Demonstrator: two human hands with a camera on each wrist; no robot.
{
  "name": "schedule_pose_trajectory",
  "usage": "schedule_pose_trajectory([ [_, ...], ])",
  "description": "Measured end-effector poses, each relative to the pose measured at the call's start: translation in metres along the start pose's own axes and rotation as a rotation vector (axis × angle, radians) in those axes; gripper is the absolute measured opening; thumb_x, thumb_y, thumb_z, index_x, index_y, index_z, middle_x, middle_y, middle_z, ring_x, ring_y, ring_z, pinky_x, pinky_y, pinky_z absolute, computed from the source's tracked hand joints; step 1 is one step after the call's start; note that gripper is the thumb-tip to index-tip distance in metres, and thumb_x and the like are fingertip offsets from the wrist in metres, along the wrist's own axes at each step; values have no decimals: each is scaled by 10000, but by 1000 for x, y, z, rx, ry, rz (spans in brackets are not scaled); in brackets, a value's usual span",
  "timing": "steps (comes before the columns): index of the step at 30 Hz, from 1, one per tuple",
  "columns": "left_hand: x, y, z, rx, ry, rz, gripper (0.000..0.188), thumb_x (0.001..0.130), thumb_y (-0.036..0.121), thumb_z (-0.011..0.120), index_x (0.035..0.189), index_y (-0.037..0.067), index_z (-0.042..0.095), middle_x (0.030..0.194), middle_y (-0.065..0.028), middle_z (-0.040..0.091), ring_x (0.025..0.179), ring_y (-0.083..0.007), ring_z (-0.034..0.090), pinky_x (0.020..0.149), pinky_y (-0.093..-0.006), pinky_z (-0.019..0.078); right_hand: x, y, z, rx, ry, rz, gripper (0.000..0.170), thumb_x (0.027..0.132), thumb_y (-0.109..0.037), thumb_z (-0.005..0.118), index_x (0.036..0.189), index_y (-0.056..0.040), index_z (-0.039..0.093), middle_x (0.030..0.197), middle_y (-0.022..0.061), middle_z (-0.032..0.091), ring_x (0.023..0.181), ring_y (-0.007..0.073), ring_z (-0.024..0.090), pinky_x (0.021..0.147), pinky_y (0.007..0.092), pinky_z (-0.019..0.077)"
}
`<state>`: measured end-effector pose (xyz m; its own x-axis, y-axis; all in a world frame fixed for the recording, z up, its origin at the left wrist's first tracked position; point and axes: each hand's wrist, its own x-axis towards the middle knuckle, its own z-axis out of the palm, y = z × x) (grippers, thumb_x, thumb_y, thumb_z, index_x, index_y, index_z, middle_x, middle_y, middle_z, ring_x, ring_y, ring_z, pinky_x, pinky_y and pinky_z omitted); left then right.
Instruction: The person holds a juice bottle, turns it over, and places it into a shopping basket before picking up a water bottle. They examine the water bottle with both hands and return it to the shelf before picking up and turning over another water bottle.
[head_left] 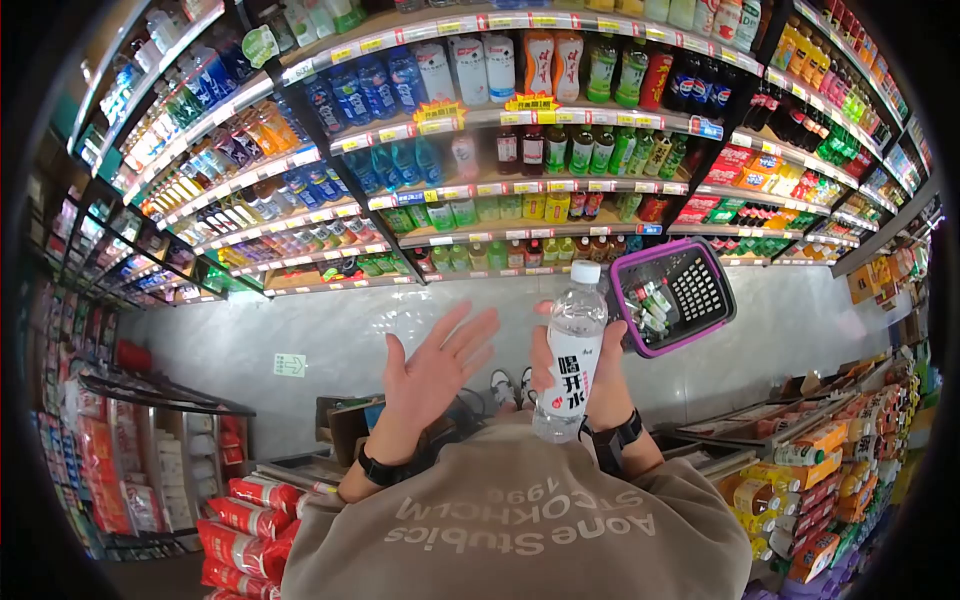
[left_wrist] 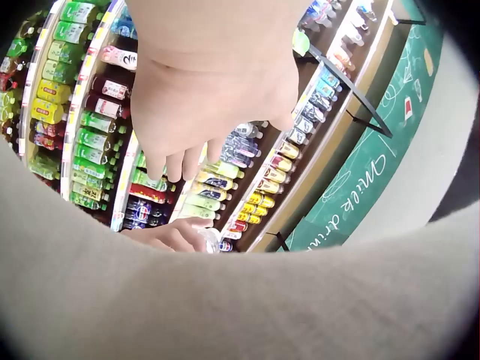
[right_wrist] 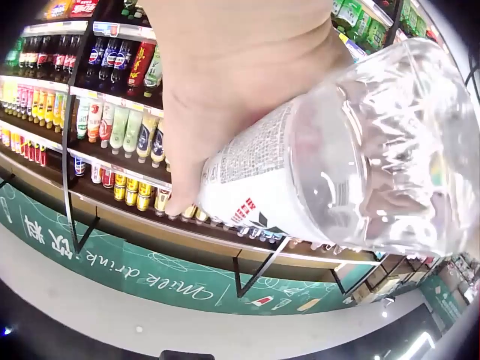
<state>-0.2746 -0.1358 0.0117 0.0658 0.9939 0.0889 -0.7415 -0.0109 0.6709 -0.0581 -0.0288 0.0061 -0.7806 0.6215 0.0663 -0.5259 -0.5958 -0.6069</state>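
Note:
My right hand [head_left: 607, 372] grips a clear water bottle [head_left: 572, 360] with a white label and white cap, held upright in front of my chest. In the right wrist view the bottle's clear base [right_wrist: 390, 150] fills the right side, and the right hand [right_wrist: 232, 82] wraps round its label. To the left of the bottle, my left hand [head_left: 440, 365] is raised with fingers spread and nothing in it. The left wrist view shows that hand [left_wrist: 214, 112] with its fingers extended before the drink shelves.
A black shopping basket with a purple rim [head_left: 640, 350] stands on the floor ahead, several bottles [head_left: 652, 305] inside. Beyond it, drink shelves [head_left: 540, 185] curve across the aisle. Red packages [head_left: 245, 530] are stacked at the left, and drink packs [head_left: 800, 490] at the right.

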Motion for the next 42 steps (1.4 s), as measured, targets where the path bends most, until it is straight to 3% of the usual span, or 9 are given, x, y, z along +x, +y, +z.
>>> schedule_pose_trajectory([
  [10, 0, -17, -12, 341, -133, -113, 888, 965, 681, 472, 1480, -40, 412, 1551, -231, 406, 1456, -337, 385, 1221, -469, 254, -7, 3, -30, 325, 9, -17, 945, 892, -830, 373, 1433, -62, 475, 827, 115, 555, 666, 261, 591, 573, 397, 504],
  [17, 4, -21, -2, 765, -281, -241, 493, 1030, 340, 582, 1391, 6, 548, 1321, -90, 631, 1202, -215, 604, 982, -401, 500, -8, 3, -42, 375, 31, -76, 891, 899, -824, 410, 1436, -115, 463, 850, 109, 489, 639, 260, 512, 590, 446, 435],
  [21, 0, -16, 16, 1094, -372, -337, 450, 978, 305, 663, 1324, 21, 622, 1245, -115, 685, 1147, -240, 652, 994, -367, 486, 1, 0, -37, 184, -67, -126, 903, 905, -796, 448, 1453, -78, 441, 897, 144, 537, 665, 293, 566, 678, 528, 517],
  [22, -1, -18, 16, 1117, -382, -299, 516, 956, 334, 693, 1370, 45, 590, 1206, -119, 700, 1070, -245, 684, 941, -363, 512, 6, 1, -41, 137, -186, -149, 881, 917, -753, 486, 1463, -63, 433, 976, 149, 572, 798, 308, 613, 851, 578, 525],
  [25, -5, -20, 20, 1125, -291, -230, 580, 963, 274, 696, 1440, 44, 457, 1160, -152, 687, 1108, -239, 658, 956, -372, 500, 13, 11, -14, 34, 15, -223, 853, 919, -698, 535, 1476, -62, 427, 1056, 128, 583, 957, 302, 607, 980, 588, 471],
  [32, -1, -43, -33, 560, -240, -154, 659, 880, 184, 784, 1410, 30, 425, 1293, -87, 621, 1193, -159, 576, 1019, -349, 455, 26, 19, 26, -68, -167, -223, 919, 865, -571, 684, 1554, -81, 323, 1197, 133, 589, 1182, 330, 570, 1101, 580, 402],
  [35, -15, -31, -35, 740, -198, -253, 492, 887, 183, 778, 1271, -2, 532, 1108, -64, 672, 1012, -125, 628, 883, -295, 514, 33, 27, 21, -129, -197, -210, 891, 866, -596, 697, 1520, -95, 358, 1189, 135, 582, 1229, 347, 567, 1087, 588, 431],
  [38, -22, -32, -55, 489, -146, -399, 394, 883, 228, 787, 1133, -3, 590, 907, -24, 670, 789, -90, 633, 698, -251, 526, 34, 30, 7, -141, -148, -173, 816, 870, -659, 665, 1410, -87, 448, 1209, 137, 575, 1164, 353, 615, 1039, 592, 482],
  [42, -10, -7, -24, 655, -185, -434, 440, 873, 318, 800, 1103, 9, 587, 817, -4, 645, 661, -72, 602, 586, -227, 498, 29, 20, 8, -14, -46, -145, 552, 923, -450, 669, 1223, -10, 523, 1095, 176, 637, 1077, 369, 656, 970, 523, 519],
])
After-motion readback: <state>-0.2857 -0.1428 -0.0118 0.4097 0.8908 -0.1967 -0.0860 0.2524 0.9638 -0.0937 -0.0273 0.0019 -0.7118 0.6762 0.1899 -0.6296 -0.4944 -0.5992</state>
